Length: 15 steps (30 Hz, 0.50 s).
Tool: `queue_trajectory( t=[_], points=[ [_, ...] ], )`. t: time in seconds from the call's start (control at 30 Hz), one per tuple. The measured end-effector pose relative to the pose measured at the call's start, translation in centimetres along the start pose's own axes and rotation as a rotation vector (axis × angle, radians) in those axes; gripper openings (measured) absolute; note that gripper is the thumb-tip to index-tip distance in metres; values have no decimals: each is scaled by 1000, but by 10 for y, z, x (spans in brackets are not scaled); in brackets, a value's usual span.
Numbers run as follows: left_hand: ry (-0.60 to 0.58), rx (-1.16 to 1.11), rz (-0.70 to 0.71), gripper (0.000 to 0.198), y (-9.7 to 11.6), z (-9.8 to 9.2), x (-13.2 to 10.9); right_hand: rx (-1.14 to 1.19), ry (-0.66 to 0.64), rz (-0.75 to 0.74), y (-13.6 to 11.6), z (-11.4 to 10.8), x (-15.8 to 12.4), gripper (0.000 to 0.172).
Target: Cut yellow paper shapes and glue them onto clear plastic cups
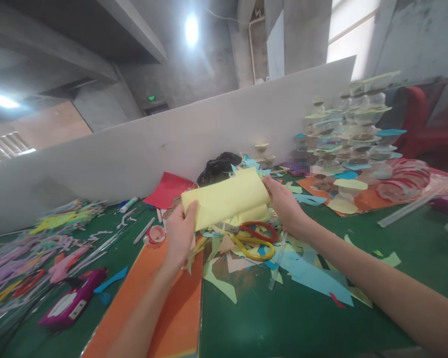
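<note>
Two bare forearms reaching in from the bottom of the view, above a green work table (pixel 246 323). Held up between both hands and clear of the table, a folded sheet of pale yellow paper (pixel 226 199), doubled over, with a second layer showing along its lower edge. Left hand (pixel 179 233) pinching the sheet's lower left end, fingers curled over the front edge, thumb out of sight. Right hand (pixel 283 204) pinching the opposite end, fingers close together, thumb hard to make out.

Just below the sheet, scissors with red and yellow handles (pixel 254 241), lying on a heap of pale blue and pale green paper scraps (pixel 306 271). Under the left forearm, a long orange sheet (pixel 179 303). Nearby, a small roll of tape (pixel 156 234) and a red paper sheet (pixel 168 190). Farther left, a tangle of colored paper strips (pixel 41 258) and a magenta plastic tool (pixel 72 301). Against a white partition (pixel 171 159), a black plastic bag (pixel 218 168). At far right, a tall stack of clear and paper craft pieces (pixel 353 134).
</note>
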<state>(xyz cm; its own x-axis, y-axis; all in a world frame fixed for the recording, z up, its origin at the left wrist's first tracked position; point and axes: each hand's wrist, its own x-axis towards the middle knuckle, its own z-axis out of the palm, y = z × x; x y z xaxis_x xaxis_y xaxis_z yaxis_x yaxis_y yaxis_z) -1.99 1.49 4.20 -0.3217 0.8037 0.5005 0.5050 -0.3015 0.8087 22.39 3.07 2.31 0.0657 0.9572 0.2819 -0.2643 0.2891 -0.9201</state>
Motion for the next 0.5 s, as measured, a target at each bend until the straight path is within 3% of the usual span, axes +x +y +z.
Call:
queue_trajectory(
  t=[0.07, 0.17, 0.27, 0.37, 0.43, 0.5],
  points=[
    [37, -58, -38, 40, 2, -2, 2, -2, -53, -14, 1, 2, -1, 59],
    [57, -146, -83, 42, 6, 0, 1, -56, -225, 13, 2, 11, -12, 57],
    [38, -303, -122, 43, 12, 8, -9, -149, -455, 54, -1, 24, -32, 51],
    [-7, -363, -135, 42, 18, 20, -24, -326, -621, 50, -5, 35, -50, 31],
    [-65, -333, -120, 42, 20, 29, -36, -467, -644, -27, -4, 42, -55, 20],
    [-142, -328, -119, 42, 21, 35, -46, -528, -568, -120, 2, 48, -54, 20]
  ],
)
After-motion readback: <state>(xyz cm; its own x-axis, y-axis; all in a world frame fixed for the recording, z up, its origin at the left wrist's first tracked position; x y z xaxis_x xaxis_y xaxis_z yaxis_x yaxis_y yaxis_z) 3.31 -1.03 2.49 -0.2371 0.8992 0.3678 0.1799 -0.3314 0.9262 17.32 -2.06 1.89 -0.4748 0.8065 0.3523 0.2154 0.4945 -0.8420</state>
